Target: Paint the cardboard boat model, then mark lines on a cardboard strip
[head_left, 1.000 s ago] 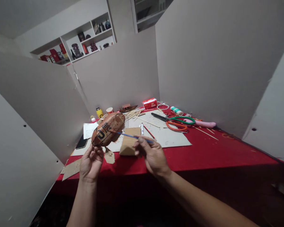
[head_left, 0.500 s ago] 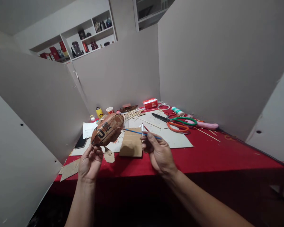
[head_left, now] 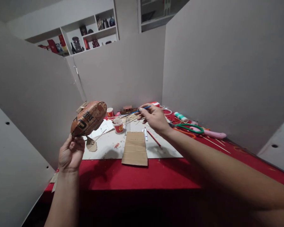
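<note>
Nearest to me, the person's left hand is raised at the left edge of the red-covered tabletop, its fingers closed around the underside of a brown, egg-shaped papier-mâché shell with black lettering. The shell now sits higher and further left than half a second ago, lifted clear of the tabletop and tilted up toward the right.

Below and to its right lies a flat rectangle of corrugated brown cardboard, resting on a large pale grey sheet that covers the middle of the tabletop.

The right hand has left its place beside the shell and now stretches forward over the sheet. Its fingers pinch a thin blue-handled paintbrush, whose tip points left toward a small red-and-white paper cup; I cannot tell whether the tip touches anything. Earlier the brush bristles were against the shell; now brush and shell are well apart.

Just under that hand lie a white pen and a red pencil. Further right are green-handled scissors and a pink tool. Behind, a bundle of thin bamboo sticks fans out near a second red-and-white paper cup.
</note>
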### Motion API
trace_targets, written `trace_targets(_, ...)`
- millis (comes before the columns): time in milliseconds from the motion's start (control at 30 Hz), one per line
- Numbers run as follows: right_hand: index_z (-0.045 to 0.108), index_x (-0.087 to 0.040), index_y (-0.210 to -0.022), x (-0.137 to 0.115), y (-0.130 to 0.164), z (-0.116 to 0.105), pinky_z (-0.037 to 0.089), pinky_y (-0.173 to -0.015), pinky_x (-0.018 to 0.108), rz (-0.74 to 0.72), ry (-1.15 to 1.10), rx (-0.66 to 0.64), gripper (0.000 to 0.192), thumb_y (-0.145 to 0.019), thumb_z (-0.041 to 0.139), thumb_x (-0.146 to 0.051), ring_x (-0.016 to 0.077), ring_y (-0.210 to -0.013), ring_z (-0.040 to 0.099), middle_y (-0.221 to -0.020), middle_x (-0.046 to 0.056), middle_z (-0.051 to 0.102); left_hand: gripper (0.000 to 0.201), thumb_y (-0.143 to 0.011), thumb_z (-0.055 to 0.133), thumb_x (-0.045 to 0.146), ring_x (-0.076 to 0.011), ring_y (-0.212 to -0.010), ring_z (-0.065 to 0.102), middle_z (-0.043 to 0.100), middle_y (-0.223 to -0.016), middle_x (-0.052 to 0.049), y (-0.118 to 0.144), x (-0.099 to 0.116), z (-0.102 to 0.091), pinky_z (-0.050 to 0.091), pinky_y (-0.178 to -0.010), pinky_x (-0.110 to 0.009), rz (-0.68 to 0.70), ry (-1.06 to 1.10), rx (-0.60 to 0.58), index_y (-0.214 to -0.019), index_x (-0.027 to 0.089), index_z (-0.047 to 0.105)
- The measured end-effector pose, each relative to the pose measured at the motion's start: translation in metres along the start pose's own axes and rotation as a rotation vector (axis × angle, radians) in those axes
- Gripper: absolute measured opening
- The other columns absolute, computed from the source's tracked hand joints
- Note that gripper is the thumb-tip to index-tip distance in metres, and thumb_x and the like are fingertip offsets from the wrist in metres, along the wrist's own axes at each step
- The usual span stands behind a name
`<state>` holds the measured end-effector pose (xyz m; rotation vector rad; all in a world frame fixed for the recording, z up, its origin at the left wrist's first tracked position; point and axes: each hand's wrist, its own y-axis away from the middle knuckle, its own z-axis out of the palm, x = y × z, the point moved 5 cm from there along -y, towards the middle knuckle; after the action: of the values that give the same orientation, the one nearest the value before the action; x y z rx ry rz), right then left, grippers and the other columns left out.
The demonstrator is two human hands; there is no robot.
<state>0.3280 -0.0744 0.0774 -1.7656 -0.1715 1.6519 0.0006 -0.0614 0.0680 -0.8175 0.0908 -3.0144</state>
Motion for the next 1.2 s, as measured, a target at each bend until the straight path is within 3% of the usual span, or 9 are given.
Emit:
trace_targets(100, 0.059, -0.017, -0.081, 0.021, -0.034, 0.022, 0.044, -0.048, 0.022, -0.002, 0.143, -0.063, 0.014, -0.086, 0.061, -0.031, 0.0104, -0.054, 0.059, -0.071, 0.002, 0.068, 0.024, -0.098, 0.042, 0.008, -0.0044, -0.055, 0.055, 0.056, -0.069, -0.002, -0.023, -0.004, 0.008, 0.045, -0.044, -0.006, -0.052, 0.022, -0.053, -0.083, 0.01, 0.06)
trace_targets(233, 0.063, -0.015, -0.074, 0.049, -0.065, 0.051, 0.049, -0.06, 0.025, 0.016, 0.378, -0.172, 0.014, -0.087, 0.062, -0.02, 0.0117, -0.059, 0.059, -0.066, 0.001, 0.065, 0.025, -0.098, 0.041, 0.008, -0.0046, -0.054, 0.056, 0.059, -0.069, -0.002, -0.053, -0.016, 0.01, 0.049, -0.049, -0.01, -0.075, 0.068, -0.105, -0.085, 0.011, 0.061)
trace_targets(333, 0.068, -0.014, -0.095, 0.071, -0.076, 0.07, 0.055, -0.076, 0.032, 0.063, 0.532, -0.287, 0.015, -0.092, 0.063, -0.029, 0.017, -0.083, 0.065, -0.095, 0.005, 0.07, 0.025, -0.097, 0.042, 0.007, -0.0051, -0.054, 0.057, 0.061, -0.069, -0.002, -0.067, -0.023, 0.002, 0.051, -0.052, -0.012, -0.078, 0.084, -0.082, -0.086, 0.011, 0.063)
trace_targets(433, 0.062, -0.018, -0.121, 0.091, -0.08, 0.084, 0.056, -0.087, 0.041, 0.118, 0.619, -0.388, 0.031, -0.096, 0.06, -0.037, 0.022, -0.103, 0.064, -0.124, 0.008, 0.062, 0.026, -0.097, 0.043, 0.007, -0.0062, -0.055, 0.058, 0.062, -0.069, -0.002, -0.072, -0.026, -0.007, 0.054, -0.054, -0.015, -0.094, 0.069, -0.053, -0.085, 0.011, 0.065)
trace_targets(667, 0.06, -0.017, -0.124, 0.115, -0.076, 0.098, 0.055, -0.088, 0.043, 0.237, 0.594, -0.486, 0.036, -0.094, 0.061, -0.037, 0.0244, -0.107, 0.063, -0.127, 0.008, 0.061, 0.028, -0.098, 0.041, 0.008, -0.0062, -0.053, 0.058, 0.064, -0.066, -0.002, -0.068, -0.022, -0.014, 0.054, -0.052, -0.016, -0.09, 0.076, -0.01, -0.082, 0.012, 0.065)
trace_targets(833, 0.059, -0.018, -0.125, 0.117, -0.074, 0.088, 0.056, -0.088, 0.043, 0.306, 0.445, -0.416, 0.035, -0.095, 0.06, -0.035, 0.0225, -0.106, 0.063, -0.127, 0.01, 0.061, 0.031, -0.098, 0.039, 0.006, -0.0066, -0.051, 0.06, 0.064, -0.066, -0.002, -0.07, -0.023, -0.018, 0.054, -0.05, -0.016, -0.085, 0.078, 0.007, -0.082, 0.01, 0.065)
trace_targets(1200, 0.058, -0.017, -0.126, 0.118, -0.063, 0.039, 0.055, -0.088, 0.044, 0.39, 0.155, -0.033, 0.037, -0.095, 0.061, -0.036, 0.0227, -0.106, 0.063, -0.125, 0.01, 0.061, 0.024, -0.097, 0.044, 0.007, -0.0069, -0.053, 0.061, 0.063, -0.065, -0.001, -0.078, -0.027, -0.026, 0.055, -0.053, -0.017, -0.062, 0.054, 0.012, -0.084, 0.01, 0.064)
